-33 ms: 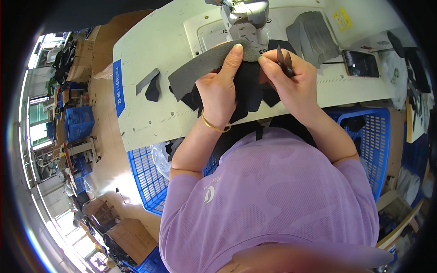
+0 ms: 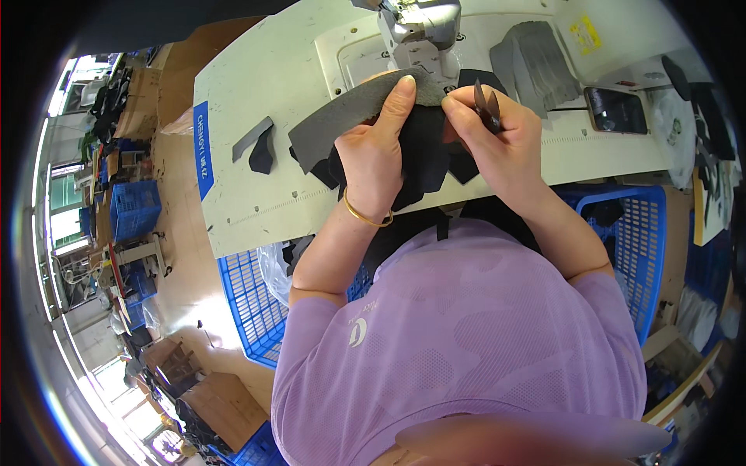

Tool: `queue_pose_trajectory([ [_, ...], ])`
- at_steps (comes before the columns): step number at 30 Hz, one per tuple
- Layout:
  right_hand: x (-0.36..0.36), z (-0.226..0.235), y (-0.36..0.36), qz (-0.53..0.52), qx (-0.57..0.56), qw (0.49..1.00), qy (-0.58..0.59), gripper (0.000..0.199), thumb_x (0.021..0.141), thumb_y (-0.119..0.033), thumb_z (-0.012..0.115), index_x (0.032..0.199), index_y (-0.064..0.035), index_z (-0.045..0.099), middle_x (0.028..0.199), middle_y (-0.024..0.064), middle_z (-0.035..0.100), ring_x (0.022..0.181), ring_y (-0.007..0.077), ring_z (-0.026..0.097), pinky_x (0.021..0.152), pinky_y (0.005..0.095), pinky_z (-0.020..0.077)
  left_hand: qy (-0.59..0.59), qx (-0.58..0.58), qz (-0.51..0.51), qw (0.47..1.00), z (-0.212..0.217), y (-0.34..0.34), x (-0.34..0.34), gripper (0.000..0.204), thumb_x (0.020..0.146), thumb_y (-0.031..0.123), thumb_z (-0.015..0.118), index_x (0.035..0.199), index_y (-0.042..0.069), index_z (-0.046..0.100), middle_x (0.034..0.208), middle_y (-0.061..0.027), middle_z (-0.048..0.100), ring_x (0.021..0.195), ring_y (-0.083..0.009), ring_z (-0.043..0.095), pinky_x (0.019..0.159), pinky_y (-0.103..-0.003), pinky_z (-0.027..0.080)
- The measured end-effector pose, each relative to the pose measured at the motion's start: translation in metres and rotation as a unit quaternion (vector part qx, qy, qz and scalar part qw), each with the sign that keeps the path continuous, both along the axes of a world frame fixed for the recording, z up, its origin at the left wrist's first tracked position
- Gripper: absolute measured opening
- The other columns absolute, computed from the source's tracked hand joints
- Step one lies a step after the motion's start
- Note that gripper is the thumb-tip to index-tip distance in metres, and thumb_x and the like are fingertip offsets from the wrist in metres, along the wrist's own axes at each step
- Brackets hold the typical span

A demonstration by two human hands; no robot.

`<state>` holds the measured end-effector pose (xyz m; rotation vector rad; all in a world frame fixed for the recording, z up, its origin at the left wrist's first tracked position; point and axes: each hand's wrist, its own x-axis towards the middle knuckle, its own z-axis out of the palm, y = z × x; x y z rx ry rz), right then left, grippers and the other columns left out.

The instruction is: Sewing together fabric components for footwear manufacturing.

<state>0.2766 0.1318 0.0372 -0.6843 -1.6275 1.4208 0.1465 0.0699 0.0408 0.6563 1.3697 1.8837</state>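
Gripping a grey fabric strip [image 2: 353,116] on the sewing table [image 2: 256,62], left hand [image 2: 373,155] fingers curl around it; right hand [image 2: 497,136] pinches small black snips [image 2: 488,105] beside the sewing machine [image 2: 423,23].

My shirt [image 2: 466,342] is plain lilac with a faint mesh pattern and a small white mark on the sleeve. On my left wrist sits a thin gold bangle [image 2: 367,216]. The strip of felt [image 2: 342,116] under my left hand [image 2: 377,159] is dark grey; the stacked cloth pieces [image 2: 427,155] beneath are black. The snips [image 2: 488,105] in my right hand [image 2: 497,144] are black too. The table [image 2: 256,101] is cream-white with a blue label. The baskets [image 2: 629,225] below are bright blue lattice.
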Motion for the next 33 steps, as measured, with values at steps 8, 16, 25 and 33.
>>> queue_pose_trajectory([
  [8,-0.014,0.003,0.007,-0.033,0.093,0.995,0.020,0.011,0.089,-0.011,0.065,0.084,-0.0011,0.065,0.063,-0.0001,0.060,0.059,0.0035,0.055,0.054,0.0212,0.0432,-0.059,-0.043,-0.023,0.997,0.015,0.008,-0.013,0.019,0.087,0.012,0.074,0.095,-0.004,0.068,0.086,-0.0057,0.068,0.071,-0.0117,0.062,0.064,-0.025,0.051],
  [16,-0.037,0.014,0.022,-0.036,-0.033,0.998,0.051,0.016,0.088,-0.014,0.064,0.079,-0.0016,0.066,0.061,-0.0002,0.061,0.055,0.0022,0.052,0.051,0.0200,0.0397,-0.082,-0.023,-0.063,0.994,0.035,0.034,-0.039,0.015,0.084,0.005,0.074,0.087,-0.009,0.068,0.084,-0.0107,0.068,0.068,-0.0150,0.065,0.059,-0.027,0.053],
  [25,-0.049,0.014,0.032,-0.017,-0.092,0.987,0.133,0.018,0.090,-0.016,0.063,0.077,-0.0035,0.066,0.062,-0.0013,0.062,0.052,0.0004,0.048,0.047,0.0196,0.0368,-0.013,-0.015,-0.088,0.996,0.047,0.055,-0.060,0.014,0.082,0.001,0.073,0.093,-0.007,0.069,0.086,-0.0116,0.070,0.072,-0.0166,0.067,0.062,-0.027,0.054],
  [33,-0.050,0.013,0.032,-0.011,-0.103,0.986,0.129,0.017,0.090,-0.015,0.063,0.078,-0.0029,0.066,0.062,-0.0011,0.063,0.052,0.0005,0.048,0.047,0.0195,0.0365,0.024,0.003,-0.103,0.994,0.045,0.059,-0.065,0.012,0.081,-0.001,0.072,0.092,-0.006,0.071,0.087,-0.0109,0.070,0.072,-0.0154,0.067,0.064,-0.027,0.053],
])
